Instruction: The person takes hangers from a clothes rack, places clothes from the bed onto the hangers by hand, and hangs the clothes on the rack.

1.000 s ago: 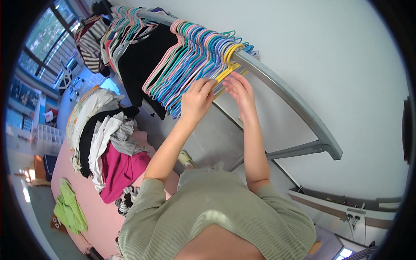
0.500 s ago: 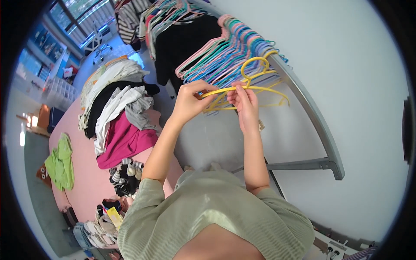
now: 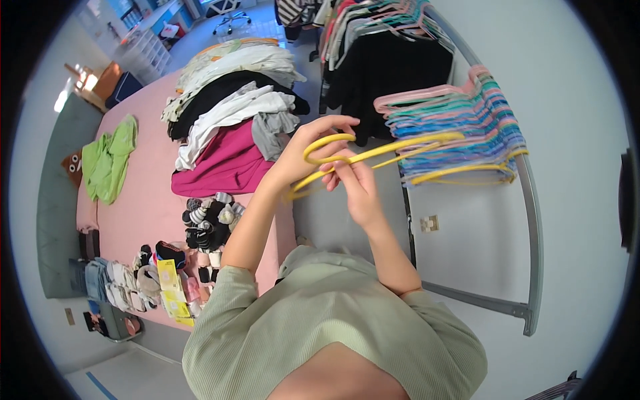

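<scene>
A yellow plastic hanger (image 3: 427, 141) is held in front of my chest, its hook turned toward the left. My right hand (image 3: 358, 190) pinches it near the base of the hook, thumb and fingertips on the bar. Just behind the hook is my left hand (image 3: 297, 159), with its fingers stretched toward the right and not visibly closed on the hanger. One end of the hanger passes below the left palm. Right of my hands, a dense row of pink, green and blue hangers (image 3: 440, 120) hangs on a grey metal rail (image 3: 531, 200).
Black and other garments (image 3: 393, 73) hang farther along the rail. On the left, a pink bed (image 3: 143, 207) bears piled clothes (image 3: 230, 107), a magenta garment (image 3: 223, 163), a green garment (image 3: 110, 160) and rolled socks (image 3: 210, 220). A white wall (image 3: 580, 167) bounds the right side.
My view has swung to the right, toward the rail. The yellow hanger has turned so its hook points left, and my left fingers have come off its bar.
</scene>
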The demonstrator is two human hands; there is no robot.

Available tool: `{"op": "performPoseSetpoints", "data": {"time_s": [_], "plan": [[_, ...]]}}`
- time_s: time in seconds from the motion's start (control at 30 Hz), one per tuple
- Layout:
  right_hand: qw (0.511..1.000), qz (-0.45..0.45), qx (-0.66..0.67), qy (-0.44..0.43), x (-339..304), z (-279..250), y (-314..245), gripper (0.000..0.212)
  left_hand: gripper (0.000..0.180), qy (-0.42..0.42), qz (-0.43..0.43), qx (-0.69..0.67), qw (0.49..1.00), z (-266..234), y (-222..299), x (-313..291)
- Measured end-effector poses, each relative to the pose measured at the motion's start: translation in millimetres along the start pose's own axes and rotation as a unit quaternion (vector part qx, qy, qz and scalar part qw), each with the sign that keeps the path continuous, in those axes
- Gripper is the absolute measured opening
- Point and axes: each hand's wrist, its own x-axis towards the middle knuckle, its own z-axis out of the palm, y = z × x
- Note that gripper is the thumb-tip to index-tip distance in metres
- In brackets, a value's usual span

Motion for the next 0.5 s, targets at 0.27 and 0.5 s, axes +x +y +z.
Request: {"op": "performPoseSetpoints", "data": {"time_s": [0.27, 0.5], "plan": [[0.973, 0.104, -0.084, -0.188, 52.7, 36.2, 42.3, 0.018, 0.042, 0.132, 0.128, 0.337, 0.923, -81.0, -21.5, -22.8], [0.948, 0.231, -0.142, -0.169, 78.1, 40.4, 71.3, 0.015, 0.022, 0.138, 0.106, 0.469, 0.866, -153.7, -71.6, -70.3]]}}
